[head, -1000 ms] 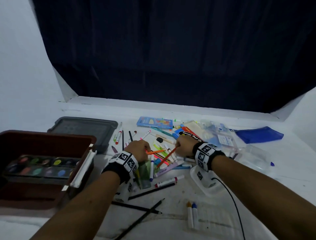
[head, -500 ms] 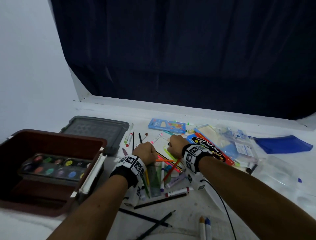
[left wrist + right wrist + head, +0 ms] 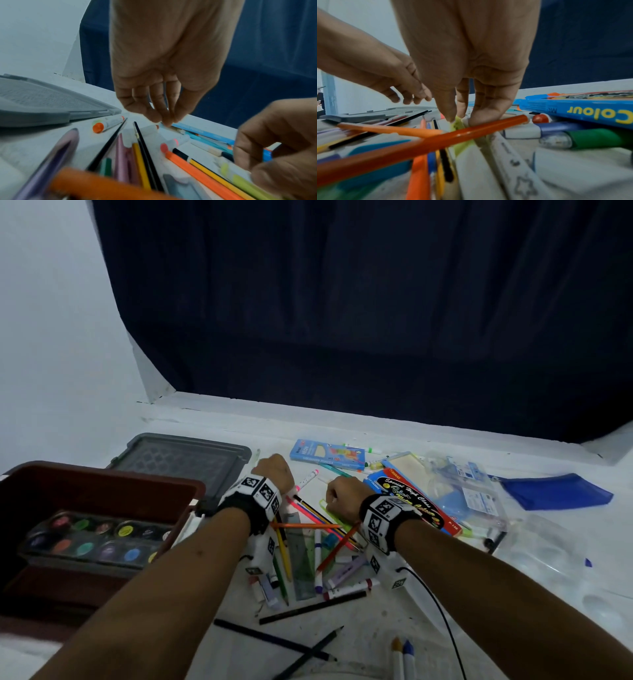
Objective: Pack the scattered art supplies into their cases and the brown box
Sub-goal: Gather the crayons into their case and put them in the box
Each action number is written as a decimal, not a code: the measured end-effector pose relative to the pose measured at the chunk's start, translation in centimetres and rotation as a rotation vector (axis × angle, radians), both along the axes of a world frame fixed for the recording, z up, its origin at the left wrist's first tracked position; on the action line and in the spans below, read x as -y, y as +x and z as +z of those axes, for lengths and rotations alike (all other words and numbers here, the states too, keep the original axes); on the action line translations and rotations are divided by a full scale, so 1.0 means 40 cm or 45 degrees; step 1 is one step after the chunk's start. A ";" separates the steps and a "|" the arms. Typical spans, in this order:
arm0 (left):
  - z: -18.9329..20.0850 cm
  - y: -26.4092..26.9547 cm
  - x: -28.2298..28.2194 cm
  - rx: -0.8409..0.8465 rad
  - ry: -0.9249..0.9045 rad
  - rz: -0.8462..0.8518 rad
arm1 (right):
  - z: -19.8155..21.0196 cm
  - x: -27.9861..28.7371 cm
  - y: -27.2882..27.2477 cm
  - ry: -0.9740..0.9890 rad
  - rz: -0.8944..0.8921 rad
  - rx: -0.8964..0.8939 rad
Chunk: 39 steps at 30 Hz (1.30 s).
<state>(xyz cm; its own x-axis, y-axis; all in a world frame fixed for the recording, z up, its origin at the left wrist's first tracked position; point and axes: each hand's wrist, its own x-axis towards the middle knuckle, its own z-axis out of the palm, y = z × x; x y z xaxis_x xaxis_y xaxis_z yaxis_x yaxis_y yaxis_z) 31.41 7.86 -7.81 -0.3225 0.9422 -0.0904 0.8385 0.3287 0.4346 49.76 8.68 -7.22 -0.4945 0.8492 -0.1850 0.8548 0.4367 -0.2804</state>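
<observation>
A loose pile of pencils and markers (image 3: 308, 546) lies between my wrists. Two orange pencils (image 3: 308, 525) (image 3: 390, 129) lie crossed on top of it. My right hand (image 3: 342, 498) (image 3: 458, 119) pinches the end of a yellow-green marker (image 3: 456, 125) in the pile with thumb and fingers. My left hand (image 3: 275, 470) (image 3: 161, 119) hangs farther back, fingers pointing down and holding nothing, tips just over a white marker (image 3: 150, 129). The brown box (image 3: 102, 491) stands at the left with a paint palette (image 3: 96, 539) inside.
A grey lid (image 3: 181, 460) lies behind the box. A blue pencil case (image 3: 327, 454), a watercolour box (image 3: 411, 505) (image 3: 590, 108), a clear pouch (image 3: 462, 487) and a blue pouch (image 3: 555, 491) sit to the right. Black pencils (image 3: 308, 607) lie near the front.
Both hands have let go of the orange pencils, which now lie crossed on the pile. Both hands have reached farther back, and the right one now pinches the yellow-green marker.
</observation>
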 end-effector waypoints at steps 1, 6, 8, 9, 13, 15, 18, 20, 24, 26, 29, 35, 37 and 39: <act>0.006 -0.007 -0.017 -0.026 0.009 0.034 | 0.001 -0.002 -0.002 -0.004 -0.005 -0.001; 0.020 -0.018 -0.071 -0.125 -0.107 0.041 | -0.005 -0.023 0.010 -0.050 -0.001 -0.039; 0.001 -0.024 -0.083 -0.194 -0.180 0.008 | -0.009 -0.031 0.016 -0.059 0.008 -0.067; -0.008 -0.027 -0.086 -0.229 -0.212 -0.009 | -0.010 -0.036 0.019 -0.071 0.016 -0.076; -0.033 -0.043 -0.102 -0.295 -0.252 -0.011 | -0.009 -0.055 0.043 -0.189 -0.038 -0.216; -0.028 -0.041 -0.112 -0.277 -0.225 0.001 | -0.004 -0.063 0.057 -0.235 -0.099 -0.284; -0.002 -0.022 -0.117 -0.120 -0.148 0.062 | 0.006 -0.062 0.063 -0.265 -0.129 -0.299; 0.015 0.001 -0.118 0.048 -0.091 0.098 | 0.013 -0.060 0.063 -0.242 -0.151 -0.297; 0.064 0.066 -0.075 0.355 0.064 0.087 | 0.050 -0.051 0.078 -0.222 -0.210 -0.449; 0.085 0.097 -0.032 0.475 0.126 0.039 | 0.076 -0.020 0.100 -0.217 -0.282 -0.567; 0.103 0.133 0.049 0.654 0.219 -0.074 | 0.112 0.062 0.150 -0.253 -0.357 -0.788; 0.113 0.239 0.209 0.923 0.282 -0.177 | 0.132 0.295 0.279 -0.269 -0.563 -1.183; 0.114 0.289 0.274 0.904 0.322 -0.227 | 0.118 0.375 0.322 -0.248 -0.624 -1.227; 0.106 0.338 0.340 0.933 0.308 -0.291 | 0.098 0.451 0.365 -0.228 -0.661 -1.219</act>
<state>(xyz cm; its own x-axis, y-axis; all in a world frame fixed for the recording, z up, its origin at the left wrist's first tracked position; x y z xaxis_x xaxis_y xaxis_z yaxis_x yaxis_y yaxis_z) 44.94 -5.74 -3.57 -0.0574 0.9983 0.0104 0.3480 0.0103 0.9374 64.37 -9.36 -3.29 -0.0902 0.9943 -0.0569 0.3177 -0.0254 -0.9479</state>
